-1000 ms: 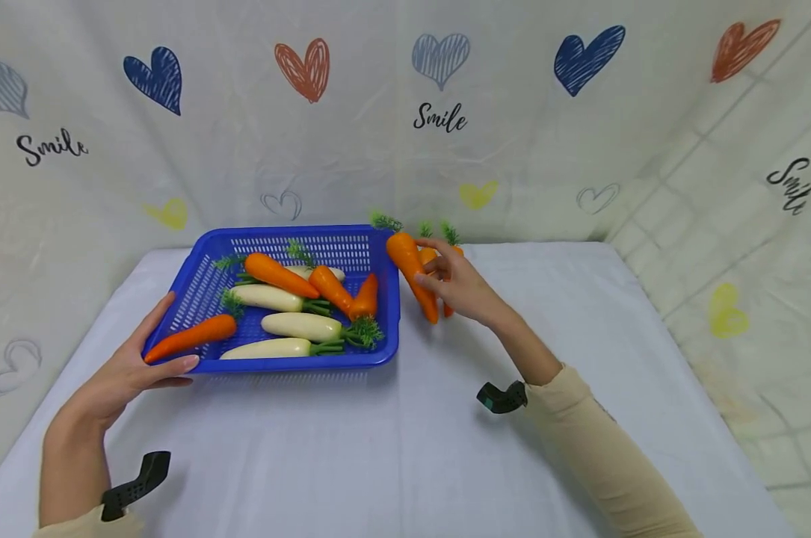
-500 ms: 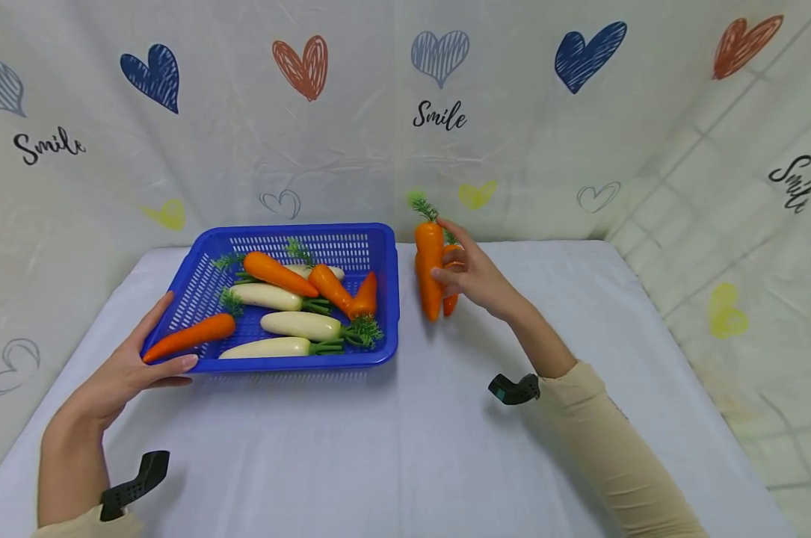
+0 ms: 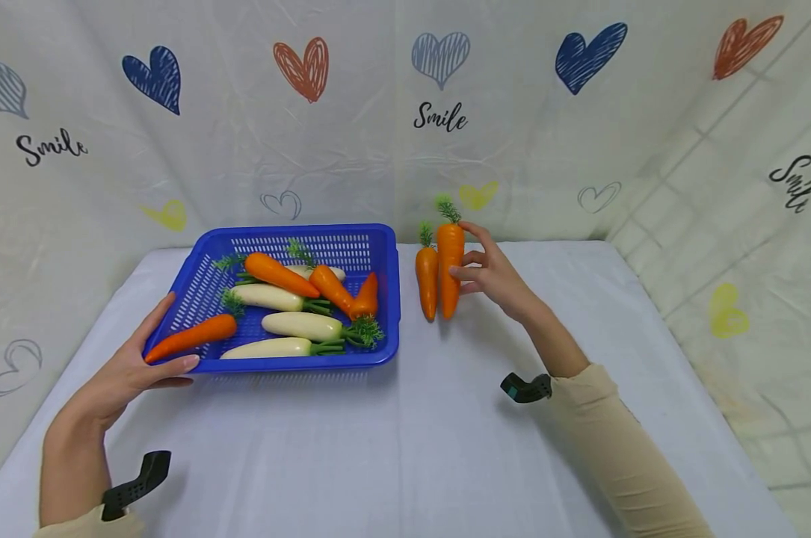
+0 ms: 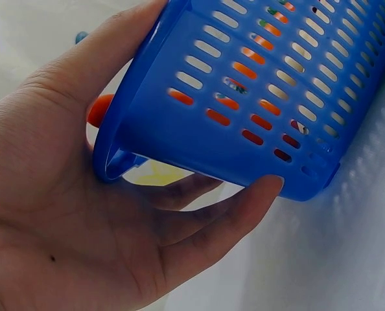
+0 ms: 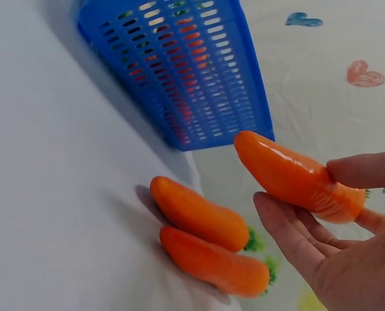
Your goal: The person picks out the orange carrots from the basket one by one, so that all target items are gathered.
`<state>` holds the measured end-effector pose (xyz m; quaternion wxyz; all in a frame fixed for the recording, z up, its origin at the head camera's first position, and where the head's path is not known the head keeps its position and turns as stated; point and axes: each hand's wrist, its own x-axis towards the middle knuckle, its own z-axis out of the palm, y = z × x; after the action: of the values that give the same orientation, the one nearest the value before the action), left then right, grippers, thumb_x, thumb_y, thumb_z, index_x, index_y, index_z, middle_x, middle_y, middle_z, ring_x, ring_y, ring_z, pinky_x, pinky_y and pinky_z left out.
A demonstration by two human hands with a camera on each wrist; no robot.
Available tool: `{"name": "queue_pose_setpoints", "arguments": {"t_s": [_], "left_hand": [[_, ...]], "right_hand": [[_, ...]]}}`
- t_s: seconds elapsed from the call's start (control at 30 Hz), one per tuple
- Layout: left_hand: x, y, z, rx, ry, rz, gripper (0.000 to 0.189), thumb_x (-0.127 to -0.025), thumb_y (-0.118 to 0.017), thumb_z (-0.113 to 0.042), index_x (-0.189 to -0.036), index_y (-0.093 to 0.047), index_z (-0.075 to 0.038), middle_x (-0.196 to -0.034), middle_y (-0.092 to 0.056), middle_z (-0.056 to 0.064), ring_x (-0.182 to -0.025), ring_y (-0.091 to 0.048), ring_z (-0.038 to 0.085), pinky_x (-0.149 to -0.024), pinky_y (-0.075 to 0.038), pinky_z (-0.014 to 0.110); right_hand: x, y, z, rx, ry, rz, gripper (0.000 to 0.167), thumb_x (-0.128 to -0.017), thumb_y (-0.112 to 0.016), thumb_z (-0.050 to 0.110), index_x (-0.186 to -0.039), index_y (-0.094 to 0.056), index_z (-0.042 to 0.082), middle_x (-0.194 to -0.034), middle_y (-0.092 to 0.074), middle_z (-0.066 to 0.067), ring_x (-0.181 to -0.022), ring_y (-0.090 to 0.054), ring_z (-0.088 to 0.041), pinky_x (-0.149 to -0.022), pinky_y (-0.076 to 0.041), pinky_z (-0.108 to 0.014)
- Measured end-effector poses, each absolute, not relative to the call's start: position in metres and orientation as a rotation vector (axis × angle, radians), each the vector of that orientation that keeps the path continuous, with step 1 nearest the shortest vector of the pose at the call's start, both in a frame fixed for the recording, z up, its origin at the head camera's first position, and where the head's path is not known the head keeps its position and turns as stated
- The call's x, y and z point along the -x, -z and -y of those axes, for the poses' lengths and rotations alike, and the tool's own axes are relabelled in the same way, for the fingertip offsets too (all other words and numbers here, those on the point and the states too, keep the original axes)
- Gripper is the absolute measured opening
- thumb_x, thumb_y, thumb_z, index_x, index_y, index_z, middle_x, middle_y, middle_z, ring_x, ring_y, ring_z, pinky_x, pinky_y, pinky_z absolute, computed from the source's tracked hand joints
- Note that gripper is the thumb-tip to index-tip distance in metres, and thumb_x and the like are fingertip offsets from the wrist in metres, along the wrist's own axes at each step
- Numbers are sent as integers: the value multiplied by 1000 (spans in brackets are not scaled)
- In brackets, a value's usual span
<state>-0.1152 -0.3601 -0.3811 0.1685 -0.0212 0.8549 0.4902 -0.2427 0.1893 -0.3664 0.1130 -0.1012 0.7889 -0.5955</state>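
My left hand (image 3: 119,373) grips the near left corner of a blue plastic basket (image 3: 297,365), with thumb and fingers on opposite sides of its rim and wall. An orange carrot (image 3: 451,265) with a green leafy top is pinched between the thumb and fingers of my right hand (image 3: 495,276). It is raised off the table to the right of the basket. Below it, in the right wrist view, two more carrots lie side by side, one carrot (image 5: 199,214) and another carrot (image 5: 215,262). In the head view the held carrot hides one of these; the other carrot (image 3: 427,280) shows.
Inside the basket lie several carrots and several white radishes (image 3: 300,326) with green stems. A white cloth covers the table (image 3: 405,456). Behind it hangs a pale curtain (image 3: 365,149) printed with hearts.
My right hand has carried the held carrot rightward, from beside the basket's right rim to over the carrots on the table. My left hand and the basket stay put.
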Motion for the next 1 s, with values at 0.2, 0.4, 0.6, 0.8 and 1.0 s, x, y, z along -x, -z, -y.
{"name": "queue_pose_setpoints", "arguments": {"t_s": [0.2,0.4,0.6,0.8,1.0], "left_hand": [[116,383,359,63,-1393,-2432,101,-102,-65,-32,-158,15,-56,-171,20,27,-104,-61,0,-84,-64,28],[113,384,361,90,-1369,-2439,102,-102,-65,-33,-157,17,-56,-170,20,29,-106,-64,5,-84,-63,26],[114,384,360,90,-1347,-2455,102,-102,-65,-35,-157,18,-56,-170,18,31,-111,-64,17,-83,-63,27],[116,383,360,77,-1344,-2465,102,-102,-65,-34,-158,17,-56,-170,19,31,-116,-60,23,-83,-64,28],[115,383,359,77,-1353,-2460,102,-102,-65,-33,-158,17,-55,-170,19,31,-113,-61,18,-83,-64,28]], "right_hand": [[245,370,-200,247,1767,-2324,79,-102,-61,8,-165,-21,33,-118,-55,-16,-102,-62,-22,-83,-65,-28],[245,373,-205,246,1750,-2341,79,-102,-61,11,-166,-19,31,-121,-55,-18,-104,-62,-22,-84,-65,-29],[245,377,-214,217,1755,-2366,78,-102,-62,12,-166,-19,28,-114,-59,-18,-95,-67,-16,-84,-65,-29],[245,382,-221,208,1761,-2372,78,-102,-62,13,-166,-19,27,-111,-60,-15,-92,-67,-13,-83,-64,-27],[245,385,-229,177,1718,-2391,79,-103,-62,16,-167,-17,28,-116,-62,-19,-91,-67,-11,-88,-64,-32]]}}
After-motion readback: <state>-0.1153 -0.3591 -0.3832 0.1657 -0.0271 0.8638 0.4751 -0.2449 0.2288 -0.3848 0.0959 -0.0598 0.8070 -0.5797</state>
